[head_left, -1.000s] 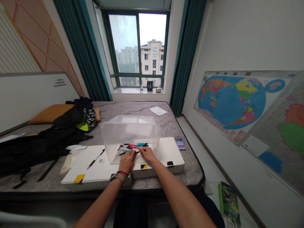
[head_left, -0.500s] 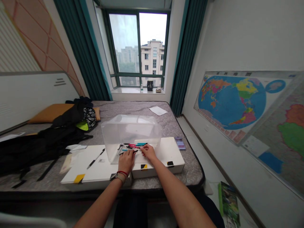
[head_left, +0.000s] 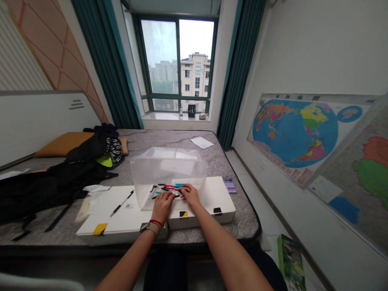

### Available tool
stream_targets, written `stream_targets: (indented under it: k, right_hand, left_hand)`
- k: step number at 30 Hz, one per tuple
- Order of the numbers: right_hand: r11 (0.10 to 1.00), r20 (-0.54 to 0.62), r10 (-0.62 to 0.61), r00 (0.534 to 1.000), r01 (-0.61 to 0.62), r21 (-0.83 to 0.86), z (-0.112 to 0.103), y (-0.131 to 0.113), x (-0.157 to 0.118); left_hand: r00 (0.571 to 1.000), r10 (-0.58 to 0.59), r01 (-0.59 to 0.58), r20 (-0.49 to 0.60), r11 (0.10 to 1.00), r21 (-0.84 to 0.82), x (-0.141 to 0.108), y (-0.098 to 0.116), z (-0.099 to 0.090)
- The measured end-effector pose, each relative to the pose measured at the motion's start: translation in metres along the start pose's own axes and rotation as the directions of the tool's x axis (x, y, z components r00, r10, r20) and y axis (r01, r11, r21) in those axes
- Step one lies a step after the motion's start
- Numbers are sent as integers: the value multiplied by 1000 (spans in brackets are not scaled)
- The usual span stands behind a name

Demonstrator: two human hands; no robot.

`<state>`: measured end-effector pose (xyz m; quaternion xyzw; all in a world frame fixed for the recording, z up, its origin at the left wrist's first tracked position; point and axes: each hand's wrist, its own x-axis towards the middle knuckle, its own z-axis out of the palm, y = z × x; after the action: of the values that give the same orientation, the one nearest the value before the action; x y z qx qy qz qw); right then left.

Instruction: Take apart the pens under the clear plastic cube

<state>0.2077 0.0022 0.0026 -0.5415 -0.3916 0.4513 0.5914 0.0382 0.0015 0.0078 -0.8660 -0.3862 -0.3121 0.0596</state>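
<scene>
A clear plastic box lies with its open side towards me, on white flat boxes. Several thin pens with black, red and teal bodies lie in a loose bunch at its mouth. My left hand is over the near pens, its fingers closed around a black pen. My right hand rests beside it with its fingertips on the pen ends. Those fingers hide part of the bunch. A separate black pen lies on the white board to the left.
The boxes sit on a grey mattress. Black clothing and an orange cushion lie to the left. A sheet of paper lies at the back, and a pixelated card lies to the right.
My left hand has moved right, closer to my right hand, and both now sit over the pens. The view has shifted slightly.
</scene>
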Motion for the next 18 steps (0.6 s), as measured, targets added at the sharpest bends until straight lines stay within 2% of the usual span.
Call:
stream_targets:
  k: [4, 8, 13, 18]
  right_hand:
    - [969, 37, -84, 996, 91, -229, 2, 3, -3]
    - [856, 132, -201, 971, 240, -457, 1, -2, -9]
    - [850, 238, -206, 949, 294, -437, -2, -8, -9]
    - [874, 183, -183, 966, 245, -420, -3, -6, -7]
  left_hand:
    - [1000, 1, -1, 17, 1000, 14, 0, 1, -4]
    - [1000, 12, -12, 8, 1000, 23, -1, 3, -8]
    - [1000, -3, 4, -31, 1000, 18, -1, 4, -8]
    - [997, 34, -39, -65, 997, -65, -2, 0, -2]
